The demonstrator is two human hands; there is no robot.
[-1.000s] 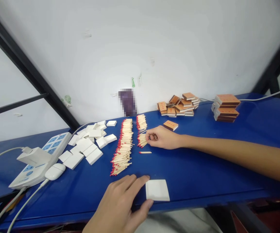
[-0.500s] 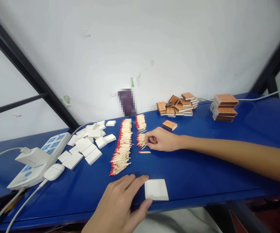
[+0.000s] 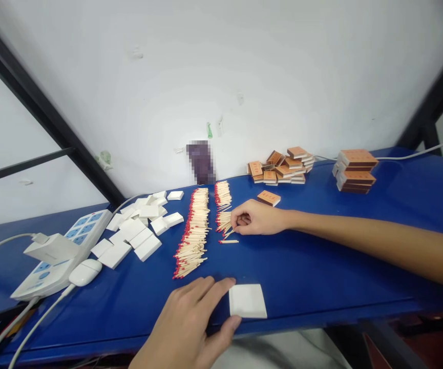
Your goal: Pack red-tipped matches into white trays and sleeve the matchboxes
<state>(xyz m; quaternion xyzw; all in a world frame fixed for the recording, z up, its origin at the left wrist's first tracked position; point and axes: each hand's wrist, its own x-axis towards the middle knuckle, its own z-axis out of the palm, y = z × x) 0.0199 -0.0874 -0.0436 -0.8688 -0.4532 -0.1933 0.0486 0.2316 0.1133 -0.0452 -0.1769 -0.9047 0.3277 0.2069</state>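
My right hand (image 3: 257, 217) is curled with its fingertips pinched at the right end of a short row of red-tipped matches (image 3: 223, 221); the fingers hold matches there. One loose match (image 3: 229, 242) lies just below. My left hand (image 3: 194, 318) rests at the front edge, its thumb and forefinger spread and touching the left side of a white tray (image 3: 248, 301). A long row of matches (image 3: 192, 233) lies left of the short ones. A single orange matchbox (image 3: 269, 198) sits just behind my right hand.
White trays (image 3: 139, 225) lie piled on the left of the blue table (image 3: 321, 277), beside a power strip (image 3: 63, 256) with a charger and a white earphone case (image 3: 85, 272). Matchboxes are heaped (image 3: 282, 166) at the back and stacked (image 3: 355, 171) on the right.
My right hand has shifted very slightly to the right and up along the match row. My left hand and the white tray have stayed in place.
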